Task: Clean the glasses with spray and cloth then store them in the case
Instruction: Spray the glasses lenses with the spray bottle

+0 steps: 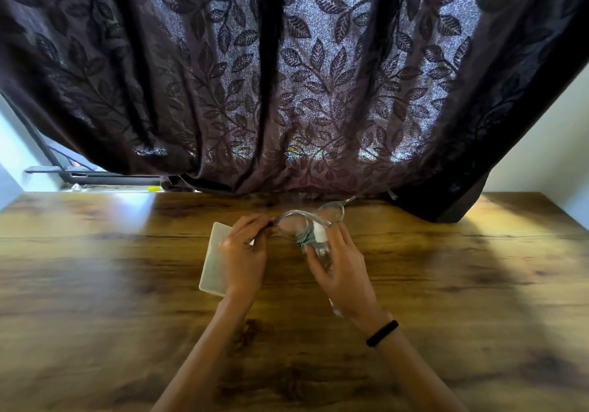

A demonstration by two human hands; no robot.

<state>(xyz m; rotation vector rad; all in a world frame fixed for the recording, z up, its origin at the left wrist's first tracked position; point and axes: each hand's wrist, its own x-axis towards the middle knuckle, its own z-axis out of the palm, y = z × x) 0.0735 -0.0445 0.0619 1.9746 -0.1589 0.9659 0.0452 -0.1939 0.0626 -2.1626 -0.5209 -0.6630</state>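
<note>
Holding the glasses point(307, 220) just above the wooden table point(446, 284) at the middle of the frame, the left hand point(243, 252) pinches one end of the clear frame between thumb and fingertips. The right hand point(338, 266) is curled around a small clear spray bottle point(320, 241) with a white top, close beside the nearer lens; a bit of teal cloth point(302, 239) shows between bottle and lens (whether that hand also grips it is unclear). A pale flat case point(213, 258) lies on the table, partly under the left hand. A black band point(382, 333) circles the right wrist. A dark leaf-patterned curtain point(287, 76) fills the upper frame.
</note>
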